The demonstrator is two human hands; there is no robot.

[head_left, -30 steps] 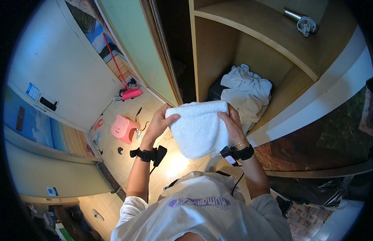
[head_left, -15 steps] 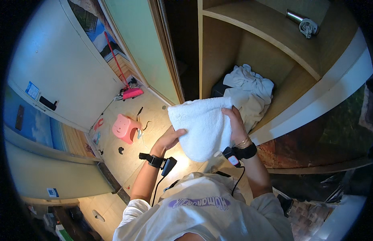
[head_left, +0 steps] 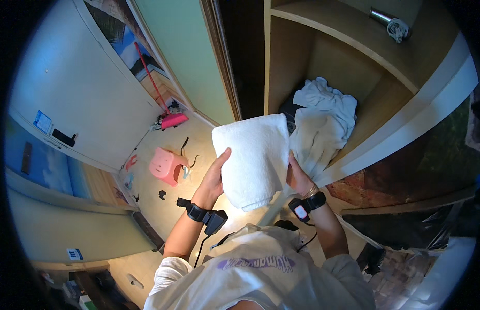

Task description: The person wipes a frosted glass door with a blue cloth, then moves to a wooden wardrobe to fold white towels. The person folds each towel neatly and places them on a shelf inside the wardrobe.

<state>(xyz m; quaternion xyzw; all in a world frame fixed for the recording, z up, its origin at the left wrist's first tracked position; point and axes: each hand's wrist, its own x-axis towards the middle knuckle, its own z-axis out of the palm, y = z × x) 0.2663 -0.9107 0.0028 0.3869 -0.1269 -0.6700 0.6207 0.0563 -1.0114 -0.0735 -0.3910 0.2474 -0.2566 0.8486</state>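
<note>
Remotely, I have the left hand [head_left: 213,178] and right hand [head_left: 300,181], fingers partly hidden, holding opposite sides of a folded white terry-cloth towel [head_left: 253,157] mid-air, before the left front edge of an open tan wooden cupboard [head_left: 289,62]. I judge this folding; next calls for squaring layers.

Purple lettering [head_left: 256,263] is crossing a white shirt [head_left: 224,289]; one blue-and-white sign [head_left: 42,121] is marking a white door [head_left: 95,82], another label [head_left: 74,254] a pale panel [head_left: 90,230], both illegible.
</note>
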